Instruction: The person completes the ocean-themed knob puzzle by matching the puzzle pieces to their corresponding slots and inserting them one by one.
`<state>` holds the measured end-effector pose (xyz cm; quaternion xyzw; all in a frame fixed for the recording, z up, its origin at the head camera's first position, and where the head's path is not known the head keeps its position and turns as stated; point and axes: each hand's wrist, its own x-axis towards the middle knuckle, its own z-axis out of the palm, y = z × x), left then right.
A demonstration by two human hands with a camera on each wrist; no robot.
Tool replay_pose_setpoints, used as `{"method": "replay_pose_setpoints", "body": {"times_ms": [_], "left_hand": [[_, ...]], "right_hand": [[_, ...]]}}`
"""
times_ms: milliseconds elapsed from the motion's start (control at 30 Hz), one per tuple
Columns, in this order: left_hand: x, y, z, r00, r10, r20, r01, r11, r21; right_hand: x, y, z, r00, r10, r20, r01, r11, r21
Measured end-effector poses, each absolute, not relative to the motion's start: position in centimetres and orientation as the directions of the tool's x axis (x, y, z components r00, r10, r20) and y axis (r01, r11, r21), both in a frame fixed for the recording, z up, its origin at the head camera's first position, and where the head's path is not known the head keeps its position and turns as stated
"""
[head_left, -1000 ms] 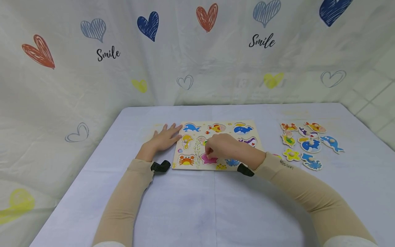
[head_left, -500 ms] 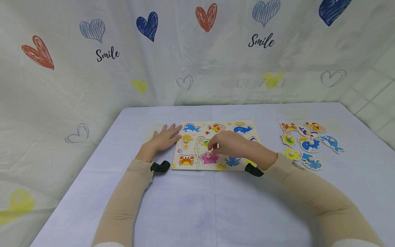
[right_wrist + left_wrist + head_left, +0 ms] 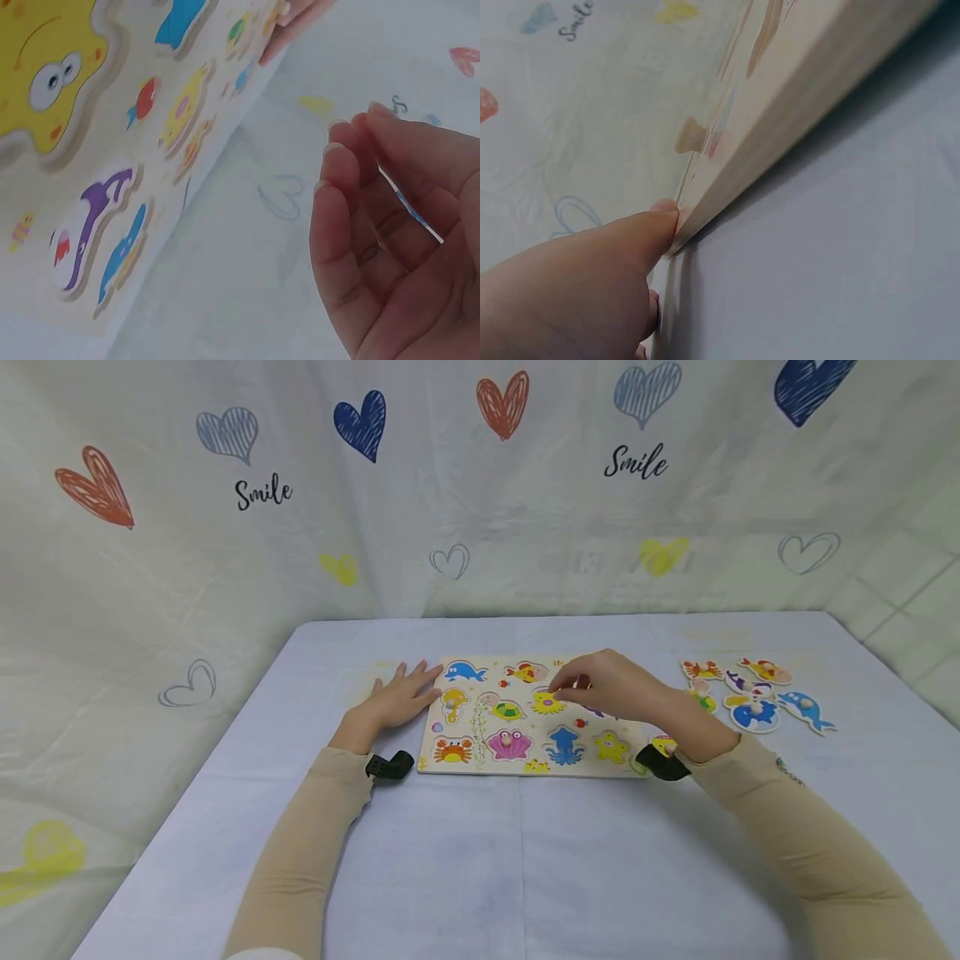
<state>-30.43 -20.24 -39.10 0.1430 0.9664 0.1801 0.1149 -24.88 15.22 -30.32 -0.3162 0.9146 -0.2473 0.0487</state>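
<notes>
A wooden peg puzzle board (image 3: 538,739) with sea animals lies flat on the table. My left hand (image 3: 400,700) rests at its left edge, fingers spread; in the left wrist view its thumb (image 3: 656,232) touches the board's corner. Set in the board are a pink clam piece (image 3: 509,744) with a knob and a yellow seahorse piece (image 3: 453,703). My right hand (image 3: 618,683) hovers above the board's right half, fingers loosely bent. In the right wrist view, thumb and fingertips come together with nothing seen between them. This hand hides part of the board's upper right.
Several loose puzzle pieces lie right of the board, among them a crab (image 3: 702,669), a red-yellow fish (image 3: 767,670), a blue whale (image 3: 755,714) and a dolphin (image 3: 807,711). A yellow piece (image 3: 663,744) shows beside the right wrist. A curtain (image 3: 480,502) hangs behind the table.
My right hand has let go of the pink clam piece, which stays in the board, and has moved up and to the right. The left hand has stayed put.
</notes>
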Motion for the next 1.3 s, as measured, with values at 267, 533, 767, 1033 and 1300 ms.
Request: {"method": "replay_pose_setpoints", "body": {"times_ms": [267,533,767,1033,1300], "left_hand": [[-30.5,-20.2,-39.2,-0.931,0.319,-0.178,0.235,0.895,0.378],[-30.4,-20.0,-38.8,-0.933,0.314,-0.175,0.232,0.897,0.376],[-30.4,-20.0,-39.0,-0.934,0.308,-0.181,0.224,0.900,0.374],[-30.3,-20.0,-39.1,-0.935,0.310,-0.173,0.228,0.898,0.376],[-30.3,-20.1,-39.0,-0.933,0.310,-0.181,0.227,0.900,0.372]], "right_hand": [[-25.8,20.1,-30.1,-0.875,-0.481,0.051,-0.446,0.762,-0.470],[-26.1,25.3,-30.3,-0.932,-0.362,0.026,-0.331,0.818,-0.471],[-26.5,28.6,-31.3,-0.944,-0.327,-0.042,-0.267,0.832,-0.486],[-27.4,31.3,-32.6,-0.946,-0.309,-0.098,-0.228,0.849,-0.476],[-28.4,33.4,-33.6,-0.948,-0.251,-0.198,-0.129,0.868,-0.480]]}}
